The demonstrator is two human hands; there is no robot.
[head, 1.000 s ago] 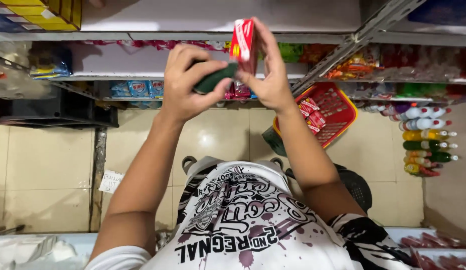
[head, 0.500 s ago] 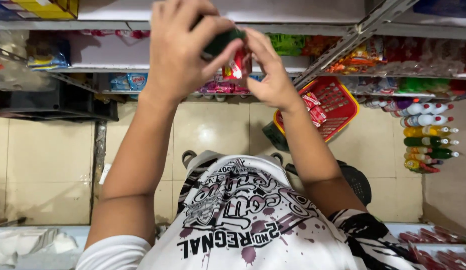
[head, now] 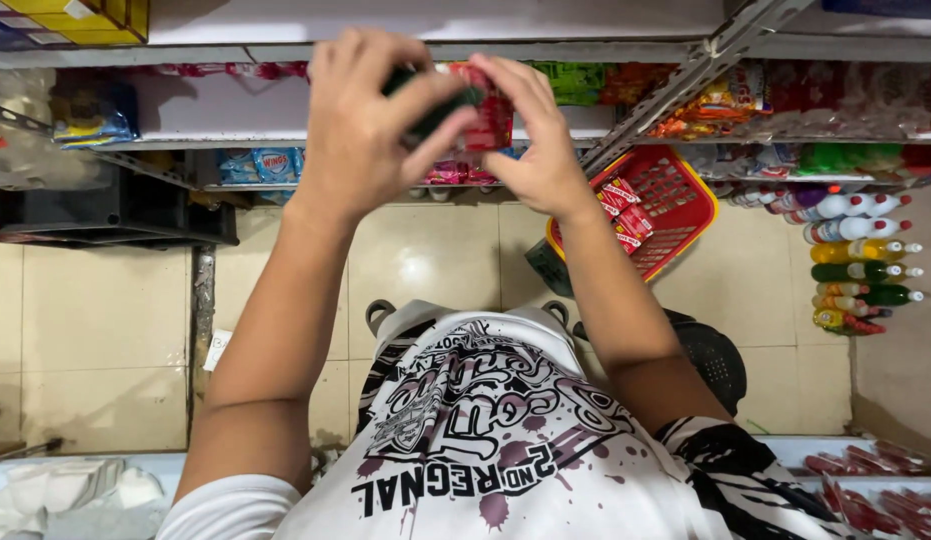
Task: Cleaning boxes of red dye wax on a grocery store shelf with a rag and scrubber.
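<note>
Head view: since the earlier frame both hands have dropped slightly and drawn together before the shelf [head: 285, 120]. The left hand [head: 370, 130] has its grip closed around a dark green object [head: 437, 105]; the right hand [head: 540, 150] pinches the red packet [head: 490, 115], upright, touching it.

At top centre of the frame, the red packet [head: 490, 115] looks like glossy plastic film, and the dark green object [head: 430, 105] against it has a matt, smooth face. The red basket [head: 675, 205] at centre right is moulded plastic lattice. Shelf rails [head: 685, 75] at upper right appear to be painted metal. The floor tiles [head: 95, 330] at left are smooth and faintly shiny. The shirt [head: 485, 440] at bottom is printed matt cloth. Bottles [head: 860, 250] at right are shiny plastic.
</note>
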